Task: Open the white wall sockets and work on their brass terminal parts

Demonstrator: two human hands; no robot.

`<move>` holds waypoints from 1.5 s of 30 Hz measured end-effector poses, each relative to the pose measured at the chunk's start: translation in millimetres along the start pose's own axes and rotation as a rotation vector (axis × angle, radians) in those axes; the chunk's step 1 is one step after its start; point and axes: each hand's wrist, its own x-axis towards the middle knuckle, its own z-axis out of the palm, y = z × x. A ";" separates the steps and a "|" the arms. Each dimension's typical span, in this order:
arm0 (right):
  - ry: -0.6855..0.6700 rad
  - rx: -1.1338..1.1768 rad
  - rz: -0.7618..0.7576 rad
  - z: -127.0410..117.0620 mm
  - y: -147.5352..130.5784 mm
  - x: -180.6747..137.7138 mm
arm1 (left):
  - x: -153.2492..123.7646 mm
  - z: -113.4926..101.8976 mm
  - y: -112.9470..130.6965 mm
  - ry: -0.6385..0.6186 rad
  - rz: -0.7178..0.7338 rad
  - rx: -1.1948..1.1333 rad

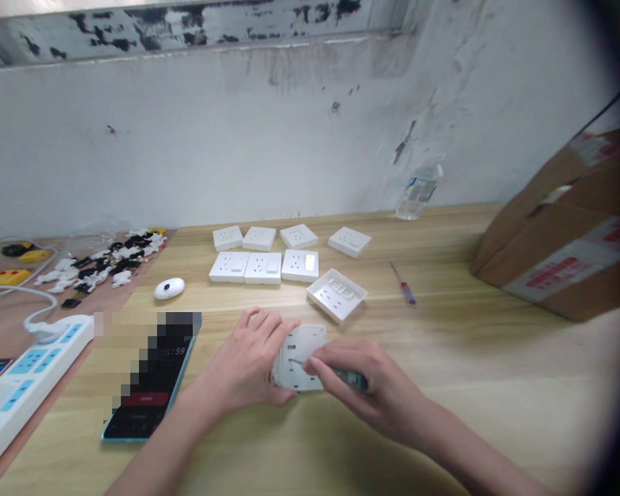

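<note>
My left hand grips the left side of a white socket back plate, fingers over the far edge and thumb at the near edge. Slots show across the plate's face. In my right hand is a screwdriver with a dark green handle; its thin shaft reaches the middle of the plate. Whether the tip sits in a slot I cannot tell. Just beyond the plate lies a white socket cover, hollow side up. Further back, several white wall sockets lie in two rows, faces up.
A second screwdriver lies on the right, before a cardboard box. A plastic bottle stands against the wall. To the left are a phone, a white oval device, a power strip and a pile of small parts.
</note>
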 end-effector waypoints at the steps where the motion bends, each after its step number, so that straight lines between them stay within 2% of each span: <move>1: 0.017 0.006 0.000 -3.2 -0.8 -0.5 | -0.1 0.0 -0.6 -0.001 -0.006 -0.008; 7: 0.109 -0.025 -0.034 -20.3 -5.0 2.9 | 0.3 1.1 -3.2 -0.011 -0.010 -0.043; 16: 0.062 -0.084 -0.128 -13.6 0.0 15.4 | -0.1 1.8 1.6 -0.002 0.028 0.031; 19: 0.037 -0.103 -0.111 -18.1 -4.8 20.6 | -0.4 2.2 2.9 0.007 0.045 0.064; 28: -0.181 -0.149 0.066 -41.2 -24.4 43.6 | 1.0 0.9 8.6 0.038 0.092 0.116; 33: -0.151 -0.124 0.087 -34.1 -18.9 39.8 | 1.2 3.4 6.6 0.025 0.082 0.072; 39: -0.075 -0.047 -0.092 -18.7 -3.6 20.5 | 1.3 7.5 1.2 0.007 0.059 0.011; 45: -0.144 0.017 0.066 -34.1 1.6 28.5 | 3.1 10.2 1.3 0.013 0.062 0.005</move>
